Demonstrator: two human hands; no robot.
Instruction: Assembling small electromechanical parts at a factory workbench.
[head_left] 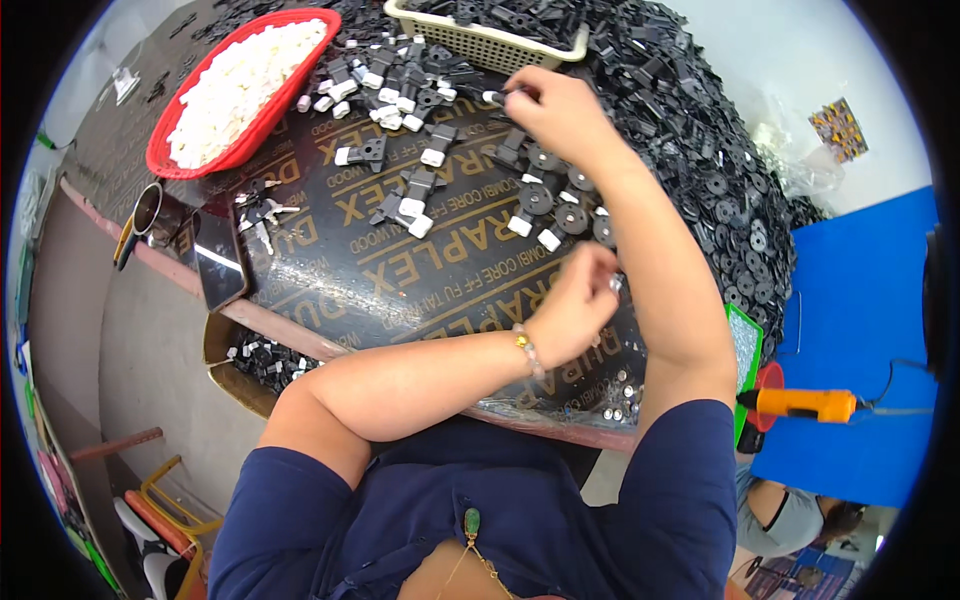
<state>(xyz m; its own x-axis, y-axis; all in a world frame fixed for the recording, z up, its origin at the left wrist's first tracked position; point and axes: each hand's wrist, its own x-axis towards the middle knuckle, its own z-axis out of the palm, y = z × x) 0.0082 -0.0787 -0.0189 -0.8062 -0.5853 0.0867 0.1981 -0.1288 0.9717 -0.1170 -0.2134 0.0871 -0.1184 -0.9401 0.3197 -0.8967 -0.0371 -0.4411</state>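
Observation:
My right hand (562,112) reaches to the far side of the table, fingers closed round a small black plastic part with a white end (492,97). Nearer to me, my left hand (572,312), with a beaded bracelet at the wrist, is pinched at a small silvery metal piece (616,283). Between the hands lie black parts with round discs (571,218) and white ends. More black parts with white tips (417,190) lie left of my hands. Several small silvery metal pieces (620,400) sit by the table's near edge.
A red basket (158,150) of white pieces stands at the far left, a cream basket (490,48) at the back. Black parts (690,150) are heaped behind and right. Keys (262,215), a phone (222,262) and an orange electric screwdriver (805,404) lie around. A person (785,520) is lower right.

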